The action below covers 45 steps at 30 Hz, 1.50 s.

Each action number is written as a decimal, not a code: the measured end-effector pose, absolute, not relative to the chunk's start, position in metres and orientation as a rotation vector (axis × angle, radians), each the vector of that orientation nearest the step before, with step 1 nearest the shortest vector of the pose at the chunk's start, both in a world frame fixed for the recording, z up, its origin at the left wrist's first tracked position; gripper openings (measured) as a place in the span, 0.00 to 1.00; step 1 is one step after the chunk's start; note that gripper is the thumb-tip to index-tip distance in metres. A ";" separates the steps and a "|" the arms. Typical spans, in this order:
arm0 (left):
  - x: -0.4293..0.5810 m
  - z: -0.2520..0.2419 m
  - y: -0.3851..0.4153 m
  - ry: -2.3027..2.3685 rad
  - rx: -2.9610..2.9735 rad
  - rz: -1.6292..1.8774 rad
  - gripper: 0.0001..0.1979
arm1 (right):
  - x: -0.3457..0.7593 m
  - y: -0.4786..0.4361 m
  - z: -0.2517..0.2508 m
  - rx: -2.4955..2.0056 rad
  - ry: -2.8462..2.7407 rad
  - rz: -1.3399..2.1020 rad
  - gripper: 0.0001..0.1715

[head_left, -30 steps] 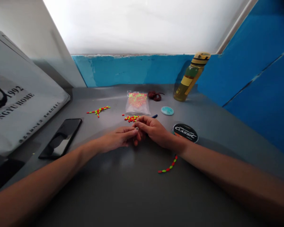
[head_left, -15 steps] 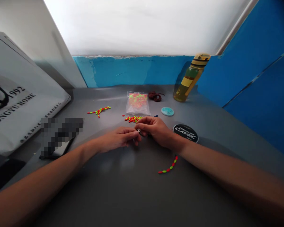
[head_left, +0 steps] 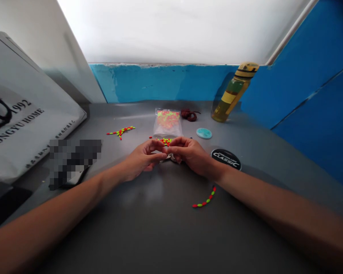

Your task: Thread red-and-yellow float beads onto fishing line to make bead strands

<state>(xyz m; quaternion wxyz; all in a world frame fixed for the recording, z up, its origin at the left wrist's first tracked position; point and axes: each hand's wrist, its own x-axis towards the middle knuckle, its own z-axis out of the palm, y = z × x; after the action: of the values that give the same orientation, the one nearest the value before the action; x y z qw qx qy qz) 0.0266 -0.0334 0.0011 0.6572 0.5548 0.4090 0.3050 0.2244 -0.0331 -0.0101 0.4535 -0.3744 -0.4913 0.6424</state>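
Note:
My left hand (head_left: pixel 145 159) and my right hand (head_left: pixel 188 153) meet fingertip to fingertip above the grey table, both closed in a pinch. A small pale, shiny thing (head_left: pixel 169 156) shows between and under the fingers. Its kind is too small and too covered to tell. Just behind the fingers lies a loose pile of red and yellow-green beads (head_left: pixel 166 141), partly hidden by the hands. Nearer to me, below my right wrist, a short curved string of the same beads (head_left: pixel 204 204) rests on the table.
A clear bag of beads (head_left: pixel 168 122) lies behind the pile, beside a dark red cord (head_left: pixel 189 115). More strung beads (head_left: pixel 121 132) lie left. On the right are a teal disc (head_left: pixel 204 133), a black round spool (head_left: pixel 226 159) and a bottle (head_left: pixel 231 97). A white bag (head_left: pixel 25 102) stands left.
My left hand has turned, its fingers now raised and arched toward the right fingertips. The pale shiny thing has shifted slightly between the hands. The whole view has moved a little.

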 end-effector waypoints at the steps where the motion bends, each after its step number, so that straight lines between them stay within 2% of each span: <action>1: 0.027 0.001 -0.034 0.931 1.255 0.706 0.21 | 0.224 -0.033 -0.010 -0.919 -1.216 1.588 0.16; 5: 0.027 0.002 -0.034 0.858 1.166 0.757 0.22 | 0.225 -0.033 -0.011 -0.905 -1.206 1.589 0.17; 8: 0.028 0.002 -0.037 0.834 1.159 0.854 0.18 | 0.224 -0.033 -0.012 -0.909 -1.191 1.592 0.17; 10: 0.030 0.001 -0.042 0.880 1.300 0.939 0.16 | 0.224 -0.032 -0.013 -0.906 -1.184 1.603 0.17; 15: 0.033 -0.006 -0.057 1.116 2.004 1.167 0.22 | 0.223 -0.033 -0.012 -0.916 -1.215 1.584 0.17; 20: 0.033 -0.015 -0.057 1.181 2.256 1.053 0.25 | 0.222 -0.035 -0.009 -0.925 -1.264 1.563 0.16; 24: 0.033 -0.016 -0.051 1.180 2.104 1.028 0.21 | 0.222 -0.035 -0.008 -0.960 -1.284 1.545 0.15; 31: 0.033 -0.018 -0.047 1.118 2.166 1.134 0.07 | 0.222 -0.034 -0.009 -0.945 -1.268 1.575 0.15; 42: 0.032 -0.013 -0.045 1.060 2.230 1.166 0.02 | 0.223 -0.034 -0.011 -0.941 -1.283 1.549 0.13; 45: 0.032 -0.012 -0.045 1.082 2.226 1.161 0.03 | 0.223 -0.034 -0.011 -0.940 -1.279 1.552 0.12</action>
<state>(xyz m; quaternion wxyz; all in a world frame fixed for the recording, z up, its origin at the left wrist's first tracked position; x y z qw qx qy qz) 0.0317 -0.0445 -0.0120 0.2026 0.7973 0.3877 0.4160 0.2232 -0.0335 -0.0114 0.4448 -0.3795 -0.5160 0.6260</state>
